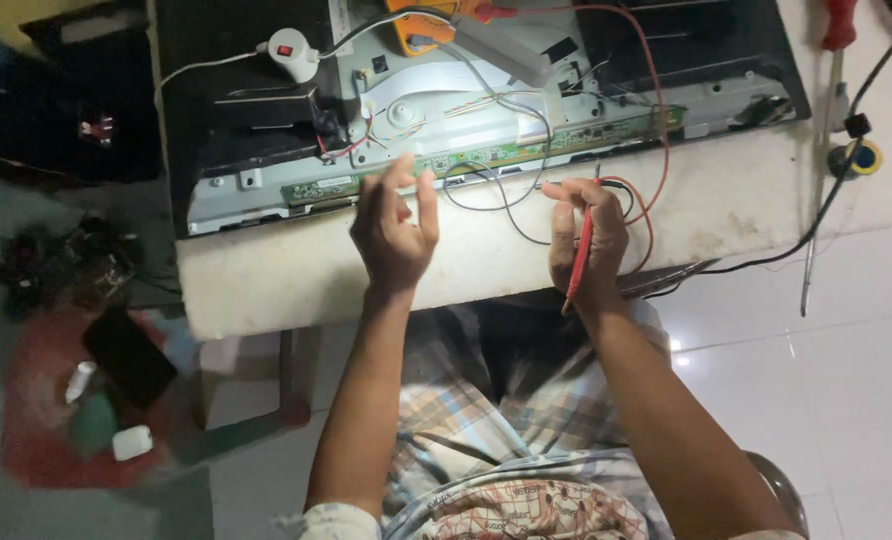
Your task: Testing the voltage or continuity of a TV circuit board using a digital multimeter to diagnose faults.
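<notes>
My right hand (588,240) grips a red test probe (580,258), its tip pointed toward the long green circuit strip (486,150) along the edge of an opened flat screen panel (266,180). A red lead (656,110) runs from the probe up to an orange multimeter (421,30) at the top. My left hand (396,225) hovers beside the strip with fingers spread, holding nothing visible. Thin black wires (496,195) loop between both hands.
A white switch plug (291,52) lies on the panel's black back. A red-handled screwdriver (834,60) and a solder roll (859,157) lie at the right on the white bench (296,275). A red stool with a phone (126,355) stands at the lower left.
</notes>
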